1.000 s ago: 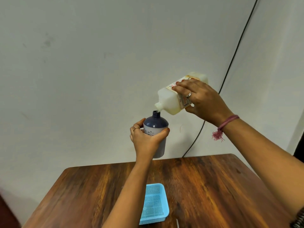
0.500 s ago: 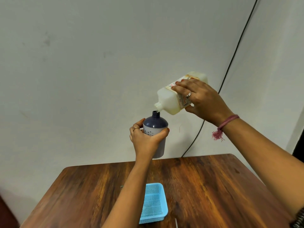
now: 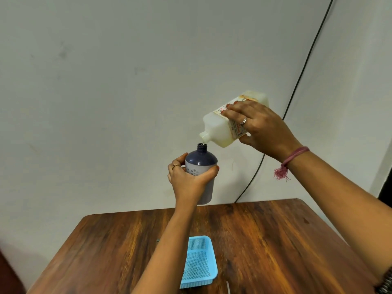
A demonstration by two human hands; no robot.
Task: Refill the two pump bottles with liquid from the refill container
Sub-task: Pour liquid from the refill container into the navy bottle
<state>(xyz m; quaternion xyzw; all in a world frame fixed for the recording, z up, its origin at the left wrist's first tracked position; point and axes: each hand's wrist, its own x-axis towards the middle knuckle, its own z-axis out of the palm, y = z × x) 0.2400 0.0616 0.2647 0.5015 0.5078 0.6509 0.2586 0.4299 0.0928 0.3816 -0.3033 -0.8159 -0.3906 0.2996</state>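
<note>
refill container [image 3: 220, 128] held up in the air above the far edge of the table, tipped steeply. long axis runs from upper right down to lower left; base up and right, spout [image 3: 204, 135] down and left. spout sits just above and a touch right of the pump bottle's open neck [image 3: 202, 147], a small pale drop of liquid showing between them. container is translucent white with cream liquid inside.

right hand [image 3: 261, 128] wraps the container's upper body, fingers curled over the top face, thumb under. ring on one finger, pink thread band [image 3: 293, 157] at the wrist.

label on the container mostly under the fingers; red and dark print shows, too small and skewed to read for certain.

pump bottle [image 3: 201, 164] upright, long axis vertical, neck pointing up, pump off. dark blue shoulder, pale body with small dots. left hand [image 3: 188, 179] grips it round the middle, fingers and thumb closed on it, held clear of the table.

below: wooden table [image 3: 265, 240], blue mesh tray [image 3: 198, 262] near centre. black cable [image 3: 297, 85] runs down the wall at right.
</note>
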